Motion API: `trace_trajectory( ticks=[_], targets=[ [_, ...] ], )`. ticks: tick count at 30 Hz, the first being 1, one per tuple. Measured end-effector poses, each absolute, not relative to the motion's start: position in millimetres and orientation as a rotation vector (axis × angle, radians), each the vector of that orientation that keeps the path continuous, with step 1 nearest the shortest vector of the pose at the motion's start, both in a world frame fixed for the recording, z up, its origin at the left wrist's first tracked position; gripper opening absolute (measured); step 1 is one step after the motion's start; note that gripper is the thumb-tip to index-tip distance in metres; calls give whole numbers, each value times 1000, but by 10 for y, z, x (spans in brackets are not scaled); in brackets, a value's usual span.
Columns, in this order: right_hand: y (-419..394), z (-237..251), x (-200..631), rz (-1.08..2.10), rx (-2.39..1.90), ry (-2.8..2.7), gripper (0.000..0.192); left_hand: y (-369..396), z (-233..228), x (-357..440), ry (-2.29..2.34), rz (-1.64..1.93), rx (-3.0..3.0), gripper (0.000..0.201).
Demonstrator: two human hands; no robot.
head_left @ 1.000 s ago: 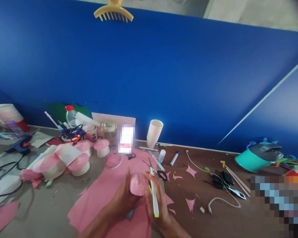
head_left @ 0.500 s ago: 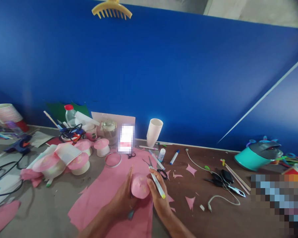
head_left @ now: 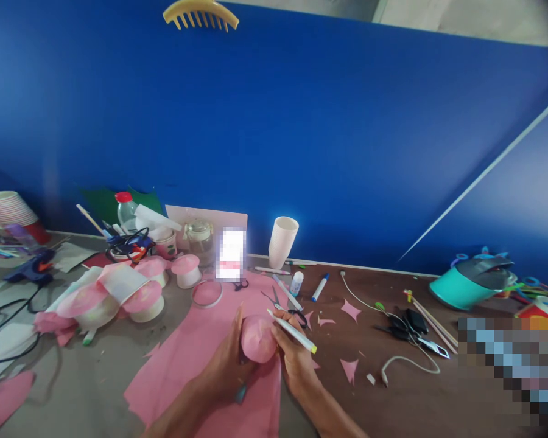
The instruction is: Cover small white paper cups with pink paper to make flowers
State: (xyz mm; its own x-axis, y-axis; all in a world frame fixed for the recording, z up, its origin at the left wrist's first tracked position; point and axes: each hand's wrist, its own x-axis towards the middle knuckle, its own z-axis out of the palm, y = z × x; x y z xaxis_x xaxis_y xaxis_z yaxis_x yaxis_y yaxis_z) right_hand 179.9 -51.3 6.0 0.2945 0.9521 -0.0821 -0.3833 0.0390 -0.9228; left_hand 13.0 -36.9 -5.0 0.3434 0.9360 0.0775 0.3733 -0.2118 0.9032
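Hands are meeting low over the pink paper sheet lying on the table. Left hand is wrapping its grip around a pink-covered cup, held above the sheet. Right hand is pinching a white marker with a yellow end, its other end touching the cup. Scissors are lying just behind.

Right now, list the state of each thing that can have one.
Left hand: wrapped around pink-covered cup.
Right hand: gripping marker, tip at the cup.
Scissors: lying open.
White cups: stacked, upright.
Bottle: capped.
Blue marker: capped, lying flat.
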Motion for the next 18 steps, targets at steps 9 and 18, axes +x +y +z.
trace_trajectory(
  ticks=[9,18],
  targets=[
    [-517,64,1805,1207,-1010,-680,41,-291,-391,105,969,1035,2034,81],
    [-522,181,1805,1218,-970,-592,43,-299,-162,100,917,966,2089,63]
  ],
)
